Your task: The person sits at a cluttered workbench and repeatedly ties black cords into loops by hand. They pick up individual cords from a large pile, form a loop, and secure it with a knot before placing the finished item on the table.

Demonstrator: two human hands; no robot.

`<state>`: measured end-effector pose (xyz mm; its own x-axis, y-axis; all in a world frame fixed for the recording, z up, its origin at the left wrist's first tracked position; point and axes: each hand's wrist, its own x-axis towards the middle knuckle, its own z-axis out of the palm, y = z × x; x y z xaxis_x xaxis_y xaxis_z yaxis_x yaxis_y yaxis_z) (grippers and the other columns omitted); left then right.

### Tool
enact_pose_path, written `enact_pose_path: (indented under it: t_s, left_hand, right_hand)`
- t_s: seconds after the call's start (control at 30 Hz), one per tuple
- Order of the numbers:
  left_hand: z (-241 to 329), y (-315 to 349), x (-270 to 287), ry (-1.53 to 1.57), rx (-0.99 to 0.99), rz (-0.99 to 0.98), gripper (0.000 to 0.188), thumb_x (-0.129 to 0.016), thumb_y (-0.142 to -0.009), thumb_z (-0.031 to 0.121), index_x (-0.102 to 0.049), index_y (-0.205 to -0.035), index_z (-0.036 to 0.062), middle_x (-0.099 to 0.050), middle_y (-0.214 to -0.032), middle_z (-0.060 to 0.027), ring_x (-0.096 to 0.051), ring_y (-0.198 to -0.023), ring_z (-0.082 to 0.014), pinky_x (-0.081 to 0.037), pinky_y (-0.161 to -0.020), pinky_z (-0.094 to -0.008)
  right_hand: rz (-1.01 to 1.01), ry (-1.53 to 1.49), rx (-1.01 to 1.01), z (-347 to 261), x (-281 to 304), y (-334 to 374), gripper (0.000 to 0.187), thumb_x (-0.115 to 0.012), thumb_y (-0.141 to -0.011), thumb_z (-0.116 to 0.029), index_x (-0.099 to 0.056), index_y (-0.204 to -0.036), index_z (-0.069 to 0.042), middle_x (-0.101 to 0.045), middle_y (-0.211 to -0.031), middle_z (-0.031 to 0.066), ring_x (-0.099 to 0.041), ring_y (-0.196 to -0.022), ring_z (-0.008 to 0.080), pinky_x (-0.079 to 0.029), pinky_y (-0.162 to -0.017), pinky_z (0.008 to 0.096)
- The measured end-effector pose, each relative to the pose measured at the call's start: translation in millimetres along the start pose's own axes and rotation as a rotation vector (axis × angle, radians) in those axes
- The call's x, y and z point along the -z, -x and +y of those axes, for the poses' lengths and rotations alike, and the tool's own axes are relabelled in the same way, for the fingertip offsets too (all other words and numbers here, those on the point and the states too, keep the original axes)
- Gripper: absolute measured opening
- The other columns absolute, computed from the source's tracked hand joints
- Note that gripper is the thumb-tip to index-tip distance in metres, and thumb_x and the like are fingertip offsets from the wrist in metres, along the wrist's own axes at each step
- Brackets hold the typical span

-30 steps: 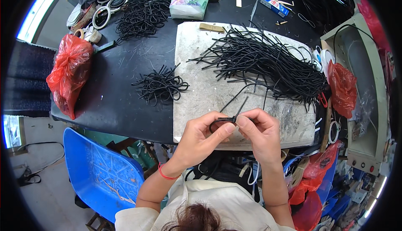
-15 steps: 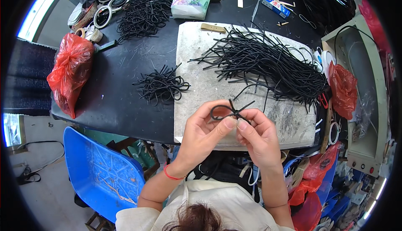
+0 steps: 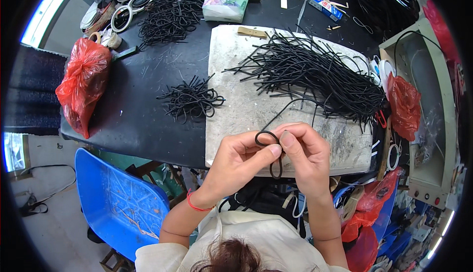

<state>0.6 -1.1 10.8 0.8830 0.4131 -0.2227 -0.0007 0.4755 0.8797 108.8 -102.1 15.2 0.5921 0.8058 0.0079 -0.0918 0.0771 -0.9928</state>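
Observation:
A looped black cord (image 3: 277,169) is pinched between both hands over the near edge of the pale board (image 3: 236,109). My left hand (image 3: 241,161) grips it between thumb and fingers, with one loop standing above the thumb and another hanging below. My right hand (image 3: 305,153) pinches it from the right, fingertips close to the left thumb. Beyond the hands a large bundle of straight black cords (image 3: 315,77) lies on the board. To the left, a small heap of looped black cords (image 3: 189,99) rests on the dark table, partly touching the board's edge.
A bigger pile of black cords (image 3: 170,18) lies at the far left, next to a tissue pack (image 3: 226,1). A tied red plastic bag (image 3: 86,82) stands on the table's left. A blue plastic chair (image 3: 120,198) is below. A metal cabinet (image 3: 423,124) stands at the right.
The cord between my hands has turned and changed shape: a second loop now hangs below the thumbs. My right thumb has shifted upward. The cord heaps have not moved.

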Motion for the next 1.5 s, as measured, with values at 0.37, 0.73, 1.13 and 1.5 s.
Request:
enact_pose_path:
  t_s: [0.37, 0.73, 1.13, 1.5]
  left_hand:
    - [-8.3, 0.5, -4.8, 0.132, 0.047, 0.066, 0.012, -0.058, -0.084, 0.008, -0.059, -0.09, -0.0028, -0.062, -0.083, -0.0051, -0.058, -0.076, -0.008, -0.047, -0.069, -0.0219]
    - [-9.3, -1.5, -11.4, 0.012, -0.072, 0.123, 0.02, -0.059, -0.086, 0.012, -0.056, -0.098, -0.0029, -0.061, -0.085, -0.0066, -0.059, -0.077, -0.0097, -0.05, -0.07, -0.0229]
    - [-20.7, 0.1, -24.1, -0.777, -0.472, 0.178, 0.01, -0.058, -0.078, 0.001, -0.059, -0.087, -0.0036, -0.056, -0.07, -0.0132, -0.053, -0.058, -0.0234, -0.04, -0.053, -0.0289]
    - [-17.5, -3.0, -0.4, -0.274, -0.118, 0.156, 0.017, -0.059, -0.084, 0.013, -0.062, -0.089, -0.0039, -0.058, -0.068, -0.0019, -0.049, -0.062, -0.005, -0.039, -0.054, -0.0206]
  right_hand:
    - [0.086, -0.125, -0.181, 0.4, -1.4, -12.4, 0.023, -0.047, -0.093, -0.021, -0.055, -0.085, -0.001, -0.057, -0.076, 0.0021, -0.051, -0.067, 0.0051, -0.041, -0.058, 0.0193]
    - [0.14, 0.152, 0.022, 8.4, 9.2, 3.2, 0.012, -0.059, -0.084, -0.011, -0.058, -0.083, 0.002, -0.054, -0.079, 0.0025, -0.048, -0.069, 0.0056, -0.039, -0.062, 0.0205]
    - [0.328, 0.197, -0.011, 22.2, 2.7, -3.3, 0.019, -0.054, -0.084, -0.006, -0.044, -0.068, -0.003, -0.041, -0.059, -0.0052, -0.033, -0.054, 0.0005, -0.029, -0.046, 0.0192]
    - [0.073, -0.025, -0.21, 2.2, 13.7, 10.3, 0.012, -0.06, -0.084, -0.01, -0.06, -0.089, 0.001, -0.056, -0.076, -0.0013, -0.047, -0.065, 0.0028, -0.038, -0.058, 0.0173]
